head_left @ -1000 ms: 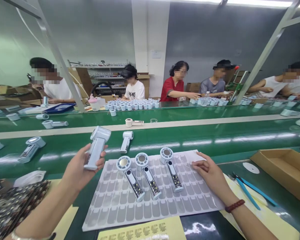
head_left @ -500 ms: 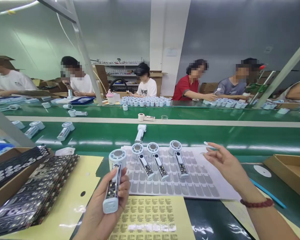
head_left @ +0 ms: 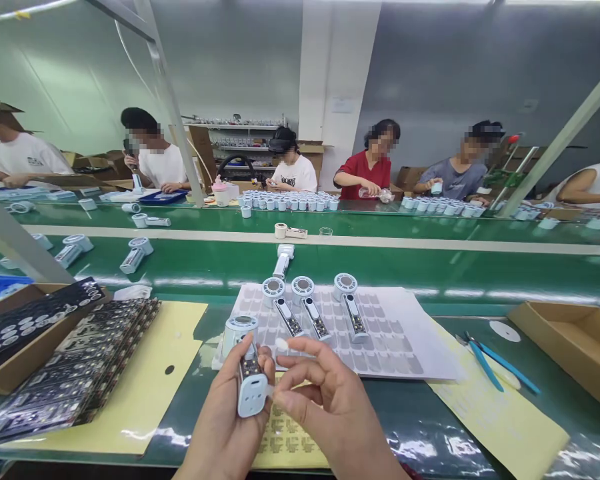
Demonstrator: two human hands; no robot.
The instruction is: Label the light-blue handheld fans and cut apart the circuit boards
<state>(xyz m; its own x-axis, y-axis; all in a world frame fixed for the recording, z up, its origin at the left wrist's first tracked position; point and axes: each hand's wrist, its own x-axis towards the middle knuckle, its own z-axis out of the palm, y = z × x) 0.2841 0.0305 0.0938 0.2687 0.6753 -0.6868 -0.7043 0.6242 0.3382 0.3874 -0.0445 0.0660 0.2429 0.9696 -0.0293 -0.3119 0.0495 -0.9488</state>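
My left hand [head_left: 225, 413] is wrapped round a light-blue handheld fan [head_left: 254, 396], whose opened handle shows a circuit board and whose base end faces me. Close beside that base, my right hand [head_left: 325, 400] pinches a small translucent film piece [head_left: 271, 392] between thumb and a finger. A small white oval piece [head_left: 281, 345] clings to the tip of its index finger. Beyond my hands, three similar fans [head_left: 314, 319] lie on a white sheet of grey stickers [head_left: 387, 343]. Part of the held fan's handle is hidden by my fingers.
Left stand a stack of printed black sheets [head_left: 75, 367] and a cardboard box [head_left: 5, 373]. A yellow sticker sheet [head_left: 290, 443] lies under my hands. Blue-handled pliers [head_left: 500, 367] and another cardboard box [head_left: 570, 333] are right. Co-workers sit across the green conveyor [head_left: 205, 260].
My right hand has come in from the right to the held fan's base. My left hand has shifted slightly right with the fan, its base end turned more toward me. The pliers now show.
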